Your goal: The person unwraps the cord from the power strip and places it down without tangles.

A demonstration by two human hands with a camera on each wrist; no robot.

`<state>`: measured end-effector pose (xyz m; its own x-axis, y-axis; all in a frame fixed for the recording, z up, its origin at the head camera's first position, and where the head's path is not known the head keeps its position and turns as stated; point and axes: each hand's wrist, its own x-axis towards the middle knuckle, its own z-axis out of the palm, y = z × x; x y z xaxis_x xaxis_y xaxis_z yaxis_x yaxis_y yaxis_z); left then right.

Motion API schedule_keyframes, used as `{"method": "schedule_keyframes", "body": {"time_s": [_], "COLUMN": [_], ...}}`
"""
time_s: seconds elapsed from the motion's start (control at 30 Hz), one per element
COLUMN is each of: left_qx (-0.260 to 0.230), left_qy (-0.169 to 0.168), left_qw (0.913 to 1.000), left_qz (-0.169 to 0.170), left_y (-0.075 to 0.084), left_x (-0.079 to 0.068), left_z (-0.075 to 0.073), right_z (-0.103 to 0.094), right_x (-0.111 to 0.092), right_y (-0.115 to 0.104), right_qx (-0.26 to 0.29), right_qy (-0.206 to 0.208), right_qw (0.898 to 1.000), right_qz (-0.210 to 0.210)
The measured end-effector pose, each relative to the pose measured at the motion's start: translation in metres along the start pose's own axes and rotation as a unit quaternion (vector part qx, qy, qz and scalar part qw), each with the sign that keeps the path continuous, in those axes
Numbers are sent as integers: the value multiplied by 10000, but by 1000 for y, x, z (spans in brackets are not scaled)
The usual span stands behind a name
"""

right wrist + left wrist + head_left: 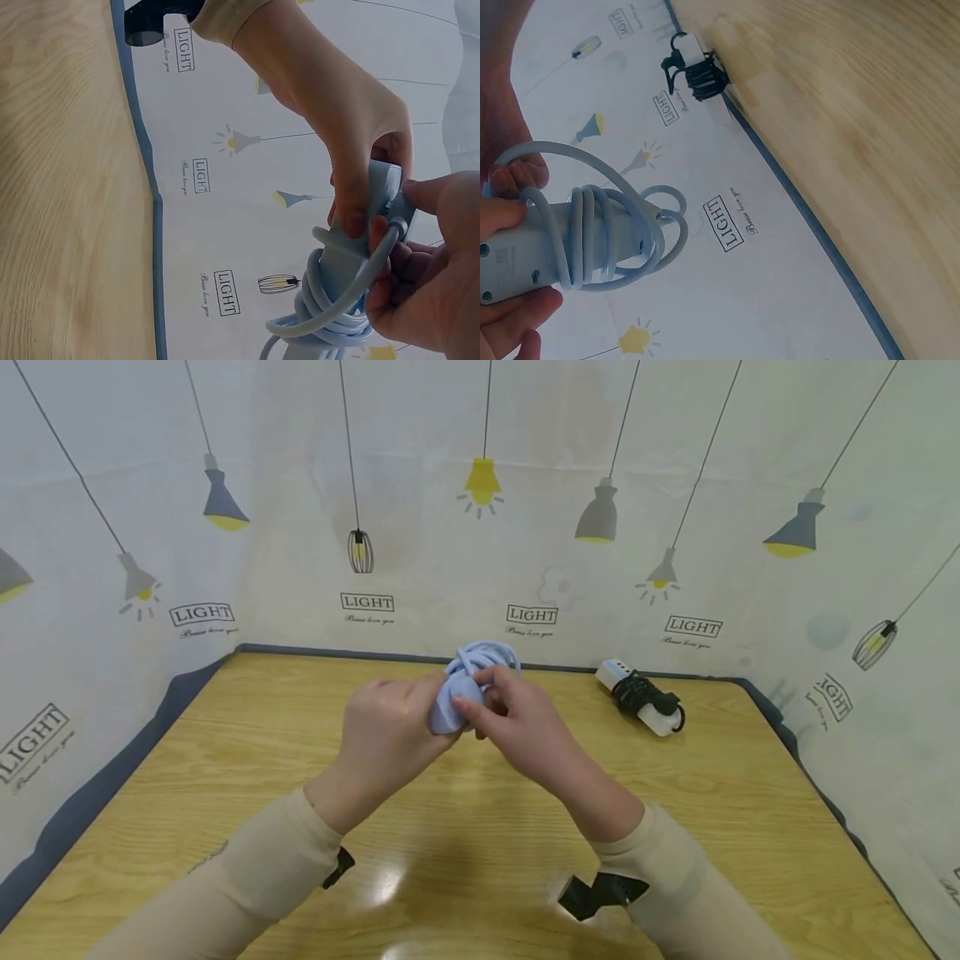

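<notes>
A light blue power strip (514, 255) has its own cord (487, 656) wound round its body in several loops. My left hand (390, 718) grips one end of the strip, with fingers on both sides of it. At that same end, my right hand (525, 727) pinches the cord's plug (406, 214) between thumb and fingers, holding it against the strip. A loop of cord runs from the plug back to the coil, as the right wrist view shows. Both hands are raised above the table, and the fingers partly hide the plug.
A white power strip (660, 720) wrapped in black cord lies at the back right of the wooden table (450, 860). A pale cloth printed with lamps (435, 527) encloses the back and sides. Black cameras sit at both wrists.
</notes>
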<state>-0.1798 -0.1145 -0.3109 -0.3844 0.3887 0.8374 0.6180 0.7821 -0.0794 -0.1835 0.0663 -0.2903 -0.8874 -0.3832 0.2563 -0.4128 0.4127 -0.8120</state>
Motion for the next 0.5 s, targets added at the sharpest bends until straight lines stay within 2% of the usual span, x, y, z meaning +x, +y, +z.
{"method": "schedule_keyframes", "body": {"time_s": [0.13,0.3,0.4,0.5], "left_qx": [-1,-92,-68,-41], "left_qy": [-64,-224,-230,-189], "left_qw": [10000,9992,9990,9989], "left_qz": [-53,-311,-386,-425], "left_y": [0,-2,-3,-4], "left_x": [-1,-6,-6,-4], "left_z": [0,-2,-4,-5], "right_z": [-3,-10,-11,-7], "right_x": [0,0,-2,-4], "right_y": [3,5,4,4], "right_qx": [312,585,817,1293], "right_qy": [10,110,38,-25], "right_qw": [9994,9978,9964,9916], "right_qz": [122,293,241,91]}}
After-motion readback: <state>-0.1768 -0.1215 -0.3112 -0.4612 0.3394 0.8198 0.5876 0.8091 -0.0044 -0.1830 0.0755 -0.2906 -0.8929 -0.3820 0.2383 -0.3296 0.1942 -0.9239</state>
